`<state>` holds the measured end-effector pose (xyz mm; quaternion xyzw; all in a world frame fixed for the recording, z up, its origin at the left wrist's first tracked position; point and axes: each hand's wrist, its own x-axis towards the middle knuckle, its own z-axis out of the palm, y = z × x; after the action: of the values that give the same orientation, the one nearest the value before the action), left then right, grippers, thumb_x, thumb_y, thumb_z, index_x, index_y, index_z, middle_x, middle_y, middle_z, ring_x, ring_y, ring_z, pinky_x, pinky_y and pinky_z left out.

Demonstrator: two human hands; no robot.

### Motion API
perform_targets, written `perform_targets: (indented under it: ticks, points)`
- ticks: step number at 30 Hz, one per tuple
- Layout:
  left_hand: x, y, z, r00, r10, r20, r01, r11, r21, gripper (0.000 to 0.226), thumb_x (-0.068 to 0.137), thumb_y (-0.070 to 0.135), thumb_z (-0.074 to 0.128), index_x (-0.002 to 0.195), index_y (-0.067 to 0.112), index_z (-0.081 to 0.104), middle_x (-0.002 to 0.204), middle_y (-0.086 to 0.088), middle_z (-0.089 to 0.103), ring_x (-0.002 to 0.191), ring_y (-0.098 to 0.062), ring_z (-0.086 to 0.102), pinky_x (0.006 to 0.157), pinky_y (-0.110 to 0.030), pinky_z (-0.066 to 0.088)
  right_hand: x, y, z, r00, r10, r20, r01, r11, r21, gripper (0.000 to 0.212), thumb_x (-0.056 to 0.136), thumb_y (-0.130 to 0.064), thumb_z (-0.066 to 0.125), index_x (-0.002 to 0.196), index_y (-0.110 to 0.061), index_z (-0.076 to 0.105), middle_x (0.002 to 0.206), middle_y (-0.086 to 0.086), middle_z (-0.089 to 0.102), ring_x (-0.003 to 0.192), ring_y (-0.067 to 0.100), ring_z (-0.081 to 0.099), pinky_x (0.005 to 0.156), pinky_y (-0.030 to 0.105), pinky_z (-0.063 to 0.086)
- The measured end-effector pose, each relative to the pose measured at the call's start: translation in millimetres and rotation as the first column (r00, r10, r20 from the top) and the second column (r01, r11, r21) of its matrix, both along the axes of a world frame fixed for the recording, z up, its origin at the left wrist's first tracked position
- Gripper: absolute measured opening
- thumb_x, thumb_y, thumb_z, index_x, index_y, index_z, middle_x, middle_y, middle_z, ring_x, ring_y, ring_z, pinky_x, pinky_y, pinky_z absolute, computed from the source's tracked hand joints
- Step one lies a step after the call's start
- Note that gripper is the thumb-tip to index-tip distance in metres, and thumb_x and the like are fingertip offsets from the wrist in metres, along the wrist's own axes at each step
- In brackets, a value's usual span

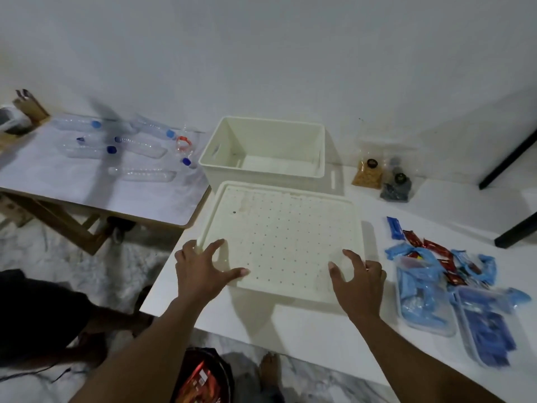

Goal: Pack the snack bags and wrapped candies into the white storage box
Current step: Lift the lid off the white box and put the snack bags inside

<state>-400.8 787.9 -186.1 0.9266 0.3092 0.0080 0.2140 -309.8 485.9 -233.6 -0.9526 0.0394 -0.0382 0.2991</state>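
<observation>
The white storage box (263, 146) stands open and empty at the back of the white table. Its perforated lid (284, 237) lies flat in front of it. My left hand (200, 269) rests with spread fingers on the lid's near left corner, and my right hand (359, 282) does the same at the near right corner. Neither hand wraps around the lid. To the right lie blue wrapped candies (418, 257), red sachets (436, 250) and two clear bags of blue candies (424, 303). Two snack bags (367, 174) stand at the back right.
A lower table (96, 193) to the left holds several clear plastic bottles (139, 145). A red snack packet (200, 379) sits in a dark container near my feet. Black table legs (508, 158) cross the right side. A wall is right behind the box.
</observation>
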Motion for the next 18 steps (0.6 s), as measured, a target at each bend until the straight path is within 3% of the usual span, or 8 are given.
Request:
perform_targets:
  ticks: [4,9,18]
  points:
    - [-17,3,-17,0.993,0.018,-0.12,-0.023,0.999,-0.037,0.106,0.046,0.093,0.065,0.139,0.047,0.048,0.152,-0.017,0.031,0.14,-0.038,0.023,0.112,-0.052,0.031,-12,1,-19,0.995,0.036,-0.088,-0.041,0.998,-0.055,0.048,0.084,-0.054,0.066,0.127,-0.033,0.063,0.109,0.015,0.056,0.108,0.031,0.048,0.093,0.042,0.042]
    - [-18,21,-35,0.973,-0.005,-0.229,-0.015,0.996,-0.087,0.106,0.045,0.094,0.064,0.137,0.044,0.051,0.15,-0.016,0.036,0.139,-0.037,0.026,0.11,-0.051,0.033,-11,14,-29,0.961,0.035,-0.273,-0.06,0.995,-0.083,0.049,0.086,-0.057,0.062,0.131,-0.036,0.058,0.121,0.016,0.054,0.118,0.034,0.043,0.097,0.042,0.041]
    - [20,50,-60,0.882,-0.165,-0.441,0.118,0.984,-0.132,0.082,0.073,0.066,0.073,0.145,0.038,0.044,0.151,-0.012,0.033,0.137,-0.036,0.032,0.109,-0.045,0.035,24,38,-46,0.793,0.052,-0.607,-0.171,0.975,-0.139,0.061,0.087,-0.051,0.06,0.143,-0.032,0.043,0.133,0.017,0.048,0.13,0.036,0.04,0.105,0.043,0.038]
